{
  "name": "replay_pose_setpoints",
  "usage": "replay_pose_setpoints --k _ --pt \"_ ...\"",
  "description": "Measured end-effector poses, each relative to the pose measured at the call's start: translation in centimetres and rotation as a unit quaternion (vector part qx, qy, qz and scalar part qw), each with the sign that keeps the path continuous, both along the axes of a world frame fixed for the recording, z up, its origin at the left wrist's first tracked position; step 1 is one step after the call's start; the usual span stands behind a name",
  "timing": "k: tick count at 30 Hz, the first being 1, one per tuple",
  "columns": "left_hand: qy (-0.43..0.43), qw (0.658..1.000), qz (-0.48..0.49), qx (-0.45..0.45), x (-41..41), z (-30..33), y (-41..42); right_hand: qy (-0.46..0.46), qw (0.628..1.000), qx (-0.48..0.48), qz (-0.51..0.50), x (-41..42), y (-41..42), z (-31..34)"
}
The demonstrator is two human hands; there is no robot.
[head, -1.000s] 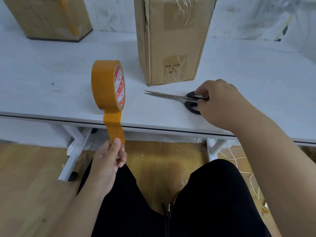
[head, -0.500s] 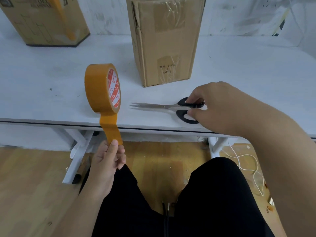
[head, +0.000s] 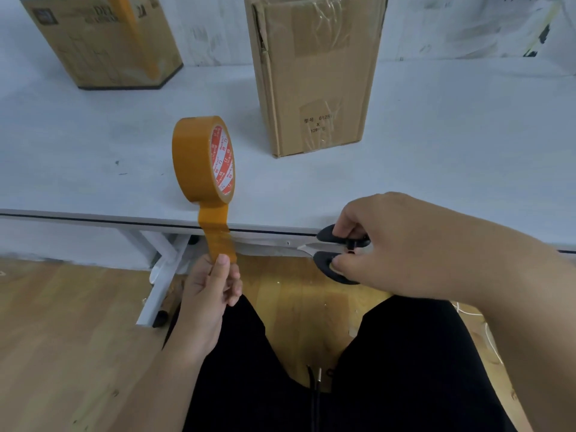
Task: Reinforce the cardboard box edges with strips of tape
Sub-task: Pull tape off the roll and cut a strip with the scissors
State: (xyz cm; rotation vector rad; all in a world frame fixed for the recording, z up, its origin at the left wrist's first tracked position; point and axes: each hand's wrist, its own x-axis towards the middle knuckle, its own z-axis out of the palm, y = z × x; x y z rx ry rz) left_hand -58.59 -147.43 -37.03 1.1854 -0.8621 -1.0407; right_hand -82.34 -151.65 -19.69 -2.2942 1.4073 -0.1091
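We are getting a strip ready to cut. At the far left a cardboard box with an orange strip (head: 103, 42) stands at the back of the white surface (head: 467, 135); we cannot see inside it. Next, the orange tape roll (head: 202, 160) stands on edge near the front rim. Our left hand (head: 212, 288) pinches the tape end (head: 218, 235), pulled down below the rim. The tall cardboard box (head: 314, 73) stands behind, its top out of view. Our right hand (head: 405, 244) grips the black-handled scissors (head: 336, 251). Next, we think, the blades must open and meet the strip.
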Motion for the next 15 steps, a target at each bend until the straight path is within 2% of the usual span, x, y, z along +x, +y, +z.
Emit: replay_pose_setpoints --k 6,15 --pt "0.007 1.0 -0.016 0.004 0.3 -0.2 -0.1 0.062 0.998 -0.011 -0.016 0.6 1.2 0.5" --pt "0.017 1.0 -0.025 -0.007 0.0 -0.3 -0.4 0.094 0.994 -0.039 -0.047 1.8 1.3 0.2"
